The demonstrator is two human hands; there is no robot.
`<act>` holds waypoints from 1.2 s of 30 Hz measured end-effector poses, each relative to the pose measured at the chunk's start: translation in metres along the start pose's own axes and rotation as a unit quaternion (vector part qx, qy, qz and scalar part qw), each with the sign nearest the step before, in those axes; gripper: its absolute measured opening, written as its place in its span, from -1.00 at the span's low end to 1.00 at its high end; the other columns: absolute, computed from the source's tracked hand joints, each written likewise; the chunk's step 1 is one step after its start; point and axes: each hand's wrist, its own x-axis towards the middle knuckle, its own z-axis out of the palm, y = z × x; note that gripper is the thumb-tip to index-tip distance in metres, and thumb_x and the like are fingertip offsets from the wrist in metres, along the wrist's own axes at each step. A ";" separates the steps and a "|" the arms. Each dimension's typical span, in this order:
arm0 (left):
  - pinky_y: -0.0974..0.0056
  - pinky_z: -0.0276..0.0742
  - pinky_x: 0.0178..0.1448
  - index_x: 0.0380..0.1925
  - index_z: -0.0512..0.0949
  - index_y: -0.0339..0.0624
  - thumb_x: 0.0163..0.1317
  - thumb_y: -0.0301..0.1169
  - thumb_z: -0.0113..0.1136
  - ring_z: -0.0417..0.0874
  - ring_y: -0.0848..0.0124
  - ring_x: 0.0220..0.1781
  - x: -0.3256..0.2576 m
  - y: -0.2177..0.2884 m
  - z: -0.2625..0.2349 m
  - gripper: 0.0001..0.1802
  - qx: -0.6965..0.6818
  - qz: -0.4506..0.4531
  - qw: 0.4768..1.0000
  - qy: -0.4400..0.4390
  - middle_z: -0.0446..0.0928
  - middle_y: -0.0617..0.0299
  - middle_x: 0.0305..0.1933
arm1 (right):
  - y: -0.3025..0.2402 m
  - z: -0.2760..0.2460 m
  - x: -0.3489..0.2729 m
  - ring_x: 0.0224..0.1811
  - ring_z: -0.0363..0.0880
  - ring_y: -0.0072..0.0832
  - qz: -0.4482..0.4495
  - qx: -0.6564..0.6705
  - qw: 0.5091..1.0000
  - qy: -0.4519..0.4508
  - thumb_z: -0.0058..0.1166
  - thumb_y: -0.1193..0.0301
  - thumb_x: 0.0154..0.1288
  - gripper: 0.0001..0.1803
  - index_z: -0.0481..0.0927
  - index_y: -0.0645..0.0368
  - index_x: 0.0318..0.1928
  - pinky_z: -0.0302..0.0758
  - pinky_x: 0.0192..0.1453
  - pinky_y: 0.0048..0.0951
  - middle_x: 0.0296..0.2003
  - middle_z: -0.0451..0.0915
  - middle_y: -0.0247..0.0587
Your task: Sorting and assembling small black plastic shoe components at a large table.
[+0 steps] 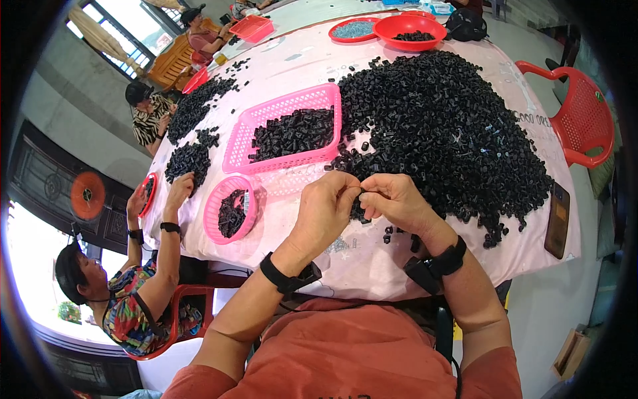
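Head view: I record my left hand (pixel 325 203) and right hand (pixel 397 199) meeting fingertip to fingertip, on my side of the rectangular pink basket (pixel 286 161), off its near right corner. Grip narrow: thumb and forefinger of each hand pinch at a small black piece (pixel 363 192), mostly hidden. Which hand bears it, and how its long axis lies, I cannot tell.

Critical relation: the black heap (pixel 438 126) spreads on the worktop (pixel 276 216) to the right of that basket, ahead and right of my grip; my right hand is the nearer to it, my left the nearer to the basket. A round pink basket (pixel 210 211) stands just nearside of the rectangular one, apart from my left hand. A phone (pixel 557 223) lies well to its right.
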 end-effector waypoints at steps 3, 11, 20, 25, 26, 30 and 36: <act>0.14 0.56 -0.23 -0.30 0.65 -0.32 0.26 -0.55 0.22 0.68 0.09 -0.34 -0.001 0.000 0.000 -0.92 -0.014 0.005 1.000 0.006 0.63 -0.03 -0.32 | 0.000 0.000 0.001 -0.43 0.68 -0.60 -0.003 0.005 1.000 0.001 0.13 0.52 0.33 -0.84 0.67 0.37 -0.15 0.61 -0.32 -0.57 -0.42 0.69 -0.24; 0.30 0.54 -0.27 -0.26 0.62 -0.34 0.28 -0.58 0.24 0.65 0.38 -0.36 -0.015 0.001 0.000 -0.94 0.006 0.002 1.000 0.021 0.63 0.12 -0.29 | -0.001 -0.003 0.003 -0.43 0.67 -0.61 -0.009 0.031 0.998 0.062 0.11 0.51 0.40 -0.86 0.62 0.34 -0.13 0.62 -0.32 -0.57 -0.40 0.67 -0.28; 0.06 0.61 -0.24 -0.31 0.64 -0.24 0.19 -0.51 0.25 0.66 0.01 -0.30 -0.043 0.009 0.029 -0.92 0.070 0.151 0.977 -0.134 0.56 0.05 -0.34 | -0.003 -0.005 0.006 -0.45 0.64 -0.64 -0.004 0.045 0.996 0.081 0.10 0.50 0.42 -0.88 0.61 0.30 -0.13 0.58 -0.35 -0.62 -0.41 0.65 -0.32; 0.04 0.60 -0.25 -0.33 0.54 -0.23 0.12 -0.55 0.24 0.65 0.01 -0.29 -0.047 0.008 0.039 -0.89 0.092 0.135 0.976 -0.146 0.53 0.06 -0.34 | -0.003 -0.007 0.005 -0.46 0.64 -0.64 -0.006 0.050 0.994 0.094 0.11 0.49 0.42 -0.87 0.61 0.31 -0.13 0.57 -0.38 -0.62 -0.41 0.66 -0.30; 0.04 0.60 -0.25 -0.35 0.52 -0.23 0.10 -0.57 0.23 0.64 0.01 -0.30 -0.048 0.008 0.040 -0.89 0.087 0.137 0.976 -0.144 0.52 0.06 -0.34 | -0.005 -0.007 0.004 -0.44 0.65 -0.63 -0.006 0.041 0.995 0.086 0.09 0.48 0.43 -0.86 0.60 0.30 -0.10 0.57 -0.34 -0.61 -0.39 0.66 -0.30; 0.03 0.58 -0.26 -0.38 0.49 -0.23 0.07 -0.59 0.22 0.62 0.02 -0.30 -0.051 0.011 0.043 -0.88 0.083 0.144 0.975 -0.146 0.50 0.06 -0.35 | -0.003 -0.009 0.004 -0.41 0.65 -0.62 -0.002 0.046 0.996 0.079 0.08 0.47 0.44 -0.84 0.59 0.28 -0.07 0.57 -0.32 -0.62 -0.37 0.66 -0.30; 0.02 0.57 -0.23 -0.24 0.53 -0.24 0.07 -0.59 0.21 0.60 0.02 -0.26 -0.047 0.007 0.046 -0.79 0.026 0.172 0.974 -0.145 0.46 0.06 -0.36 | -0.008 -0.011 0.005 -0.41 0.64 -0.64 0.001 0.028 0.995 0.099 0.09 0.46 0.45 -0.84 0.59 0.27 -0.06 0.55 -0.32 -0.63 -0.37 0.67 -0.31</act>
